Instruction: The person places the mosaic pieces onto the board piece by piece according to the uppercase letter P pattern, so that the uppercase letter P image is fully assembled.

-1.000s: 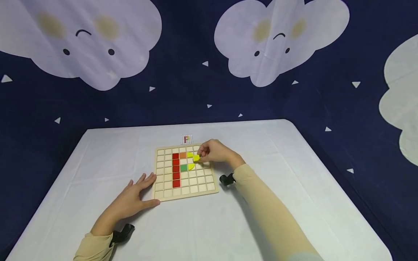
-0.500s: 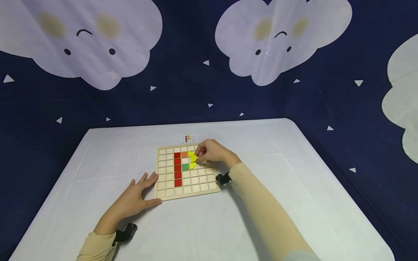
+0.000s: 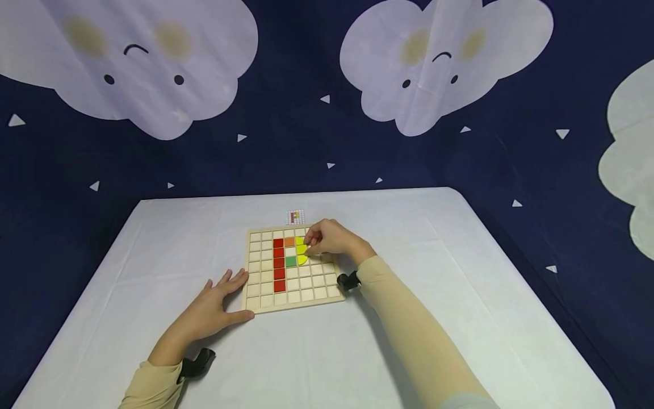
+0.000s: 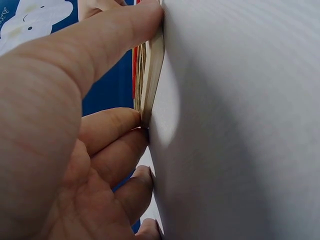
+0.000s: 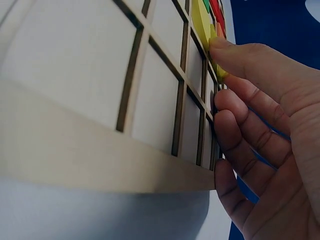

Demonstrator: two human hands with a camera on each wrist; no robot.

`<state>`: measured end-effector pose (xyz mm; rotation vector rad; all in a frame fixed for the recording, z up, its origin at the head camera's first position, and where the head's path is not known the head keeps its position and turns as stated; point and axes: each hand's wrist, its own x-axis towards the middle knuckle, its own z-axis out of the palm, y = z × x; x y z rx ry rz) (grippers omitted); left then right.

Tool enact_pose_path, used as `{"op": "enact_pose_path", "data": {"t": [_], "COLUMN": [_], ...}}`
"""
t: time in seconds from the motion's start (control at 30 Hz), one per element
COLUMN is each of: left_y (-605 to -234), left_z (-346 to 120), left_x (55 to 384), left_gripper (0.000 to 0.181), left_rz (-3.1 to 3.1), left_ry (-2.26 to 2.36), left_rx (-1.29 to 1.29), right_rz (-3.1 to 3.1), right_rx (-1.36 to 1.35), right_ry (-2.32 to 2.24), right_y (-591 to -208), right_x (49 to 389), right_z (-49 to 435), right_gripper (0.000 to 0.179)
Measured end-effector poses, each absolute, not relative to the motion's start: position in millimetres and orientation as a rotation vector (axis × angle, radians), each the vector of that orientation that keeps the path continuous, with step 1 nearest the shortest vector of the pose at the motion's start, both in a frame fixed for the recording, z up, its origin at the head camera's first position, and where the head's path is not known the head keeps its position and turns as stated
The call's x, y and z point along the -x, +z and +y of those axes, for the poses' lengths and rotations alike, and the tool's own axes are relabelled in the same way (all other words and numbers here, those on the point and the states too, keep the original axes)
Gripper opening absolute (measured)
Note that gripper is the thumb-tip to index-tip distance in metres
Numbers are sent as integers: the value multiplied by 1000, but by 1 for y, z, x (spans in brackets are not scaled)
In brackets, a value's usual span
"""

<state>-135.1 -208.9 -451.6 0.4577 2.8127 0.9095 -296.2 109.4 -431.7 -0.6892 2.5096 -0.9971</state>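
Note:
A wooden grid board [image 3: 258, 307] lies on the table, with a column of red square tiles [image 3: 279, 263], an orange tile [image 3: 289, 242], a green tile [image 3: 290, 261] and several yellow tiles [image 3: 300, 241] in its cells. My left hand [image 3: 206, 309] is spread at the board's left side, thumb and fingertips touching the edge. Over the right part of the board, my right hand [image 3: 334, 237] pinches a yellow tile [image 3: 302, 250] between thumb and index finger, level with the neighbouring yellow pieces. In the right wrist view, the thumb [image 5: 222, 45] presses against yellow; the fingers partly hide the tile.
A small printed card [image 3: 295, 217] with a coloured grid pattern lies just behind the board. White cloth covers the table [image 3: 306, 363]. Behind it hangs a dark blue backdrop [image 3: 286, 159] with clouds. Each wrist wears a black camera mount [image 3: 349, 281].
My right hand has moved slightly left and brought the yellow tile from a tilted position into line between the other yellow pieces. The left hand stays at the board's edge.

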Motion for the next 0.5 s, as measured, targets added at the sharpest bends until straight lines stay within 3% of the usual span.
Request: {"op": "enact_pose_path", "data": {"t": [0.5], "left_y": [-450], "left_z": [-209], "left_x": [138], "left_gripper": [94], "left_rz": [2818], "left_ry": [884], "left_rx": [-491], "right_rz": [2587], "right_rx": [713], "right_ry": [-984], "right_y": [-428], "right_x": [292], "right_z": [120], "right_gripper": [15]}}
